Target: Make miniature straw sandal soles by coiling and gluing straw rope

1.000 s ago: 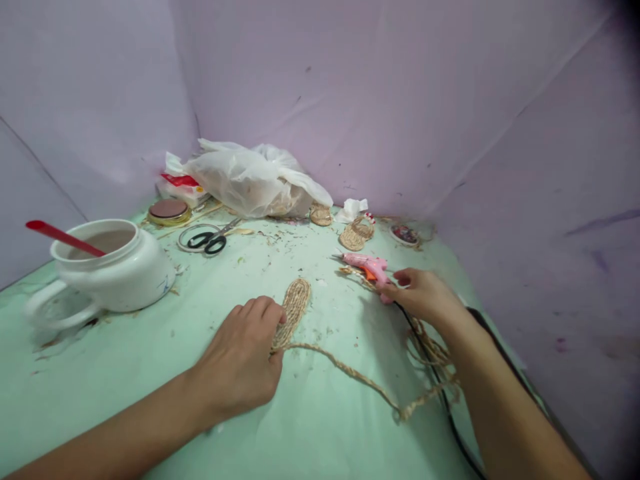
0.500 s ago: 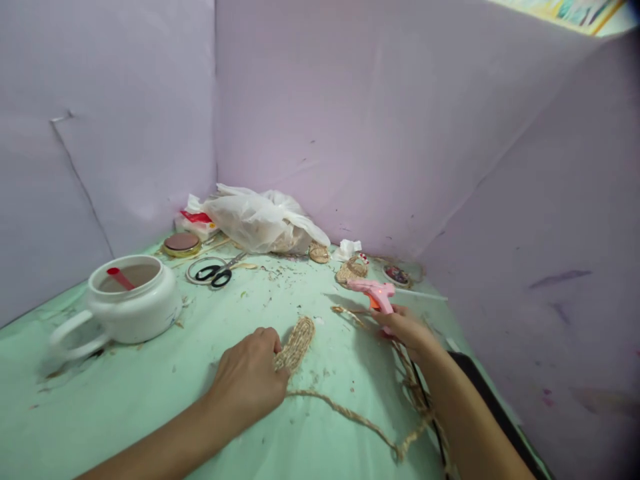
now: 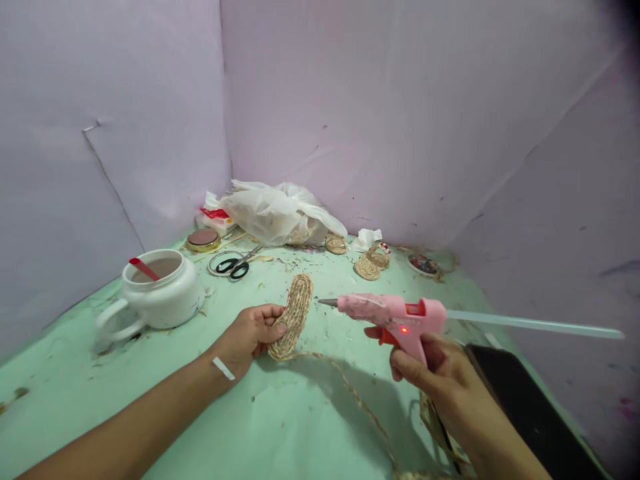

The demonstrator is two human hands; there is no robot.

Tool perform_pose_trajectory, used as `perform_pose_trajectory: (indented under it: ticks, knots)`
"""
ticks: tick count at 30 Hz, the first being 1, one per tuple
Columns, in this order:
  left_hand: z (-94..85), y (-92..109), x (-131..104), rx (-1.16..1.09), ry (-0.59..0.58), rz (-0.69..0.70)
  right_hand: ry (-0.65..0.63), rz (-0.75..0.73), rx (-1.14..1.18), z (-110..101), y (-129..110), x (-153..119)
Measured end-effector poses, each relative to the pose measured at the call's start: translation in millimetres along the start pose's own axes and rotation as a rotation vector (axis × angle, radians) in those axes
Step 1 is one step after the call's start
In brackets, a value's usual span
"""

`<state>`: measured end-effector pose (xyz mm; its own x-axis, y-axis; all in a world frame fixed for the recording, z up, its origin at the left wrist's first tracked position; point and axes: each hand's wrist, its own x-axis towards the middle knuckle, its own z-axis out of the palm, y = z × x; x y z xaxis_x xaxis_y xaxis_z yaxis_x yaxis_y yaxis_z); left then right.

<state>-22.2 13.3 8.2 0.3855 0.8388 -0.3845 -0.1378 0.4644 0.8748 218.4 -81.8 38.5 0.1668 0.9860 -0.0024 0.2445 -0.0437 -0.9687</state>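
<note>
My left hand is closed on the lower left edge of an oval coiled straw piece, with the thumb on its face. From its lower end a braided straw cord trails down to the right. In my right hand is a pink glue gun, gripped by its handle, with fingers near the orange trigger. A red light glows on it, and a long clear glue stick sticks out of its back. The metal nozzle points left, a little apart from the straw piece.
A white mug with a red stick stands left. Behind are a round tin, black-handled scissors, a plastic bag and a small woven slipper. A dark flat device lies right, beside straw strands.
My right hand has lifted the glue gun nearer, its nozzle now beside the straw piece. My left hand has raised and turned the straw piece. The view has shifted slightly.
</note>
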Motion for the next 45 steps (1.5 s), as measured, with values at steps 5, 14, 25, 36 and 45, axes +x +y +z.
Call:
perform_pose_trajectory:
  ticks: [5,14,25,36,45]
  knots:
    - [0.0,-4.4,1.9,-0.003,-0.008,-0.009,0.016,-0.010,-0.141,-3.2,7.5,4.3]
    - [-1.0,-4.9,1.6,-0.038,0.027,-0.022,-0.167,0.001,-0.113,6.5,6.6,5.2]
    - [2.5,-3.3,0.3,-0.030,0.030,-0.028,-0.151,0.001,-0.159,6.8,6.8,3.1]
    - [2.6,-2.4,-0.6,-0.040,0.024,-0.030,-0.127,0.003,-0.217,8.9,7.1,3.6]
    - [2.6,-2.8,-0.2,-0.051,0.023,-0.029,-0.155,-0.012,-0.242,8.3,7.6,3.4]
